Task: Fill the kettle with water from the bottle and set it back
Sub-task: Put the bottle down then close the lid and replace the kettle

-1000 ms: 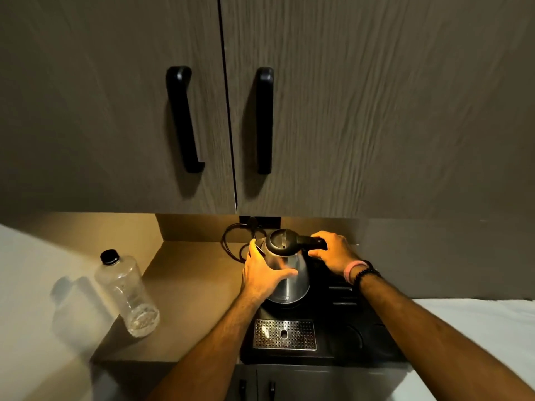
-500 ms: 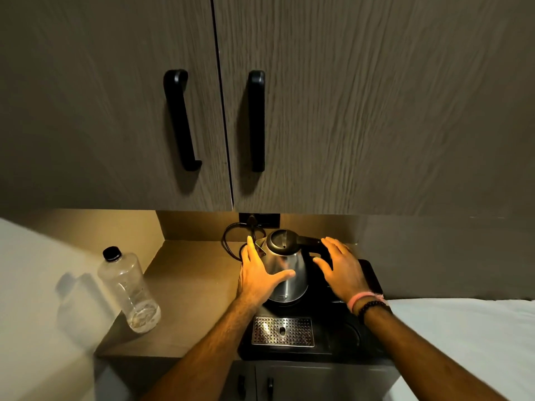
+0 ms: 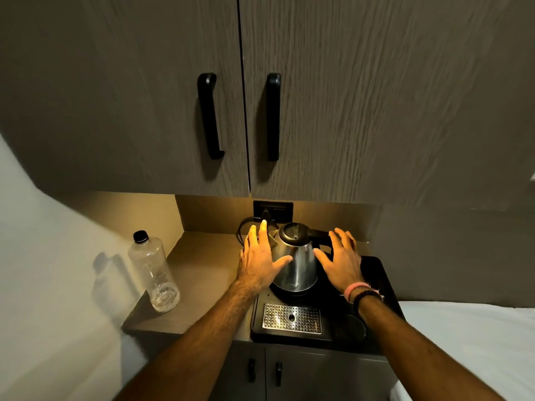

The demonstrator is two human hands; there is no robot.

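Note:
A steel kettle (image 3: 296, 264) with a black lid and black handle stands upright on its round base on a black tray (image 3: 379, 282). My left hand (image 3: 259, 256) hovers just left of the kettle, fingers spread, thumb near its side. To the kettle's right is my right hand (image 3: 341, 259), open and flat, off the handle. A clear plastic bottle (image 3: 153, 270) with a black cap stands upright at the counter's left edge, nearly empty.
Two cupboard doors with black handles (image 3: 210, 114) hang low over the counter (image 3: 199, 273). A wall socket (image 3: 273, 211) with a looped black cord sits behind the kettle. A perforated metal drip grate (image 3: 292, 318) lies in the tray's front. White bedding (image 3: 469, 337) is at the right.
My right hand let go of the kettle handle and opened beside the kettle. My left hand drew slightly off the kettle body. The kettle stayed on its base.

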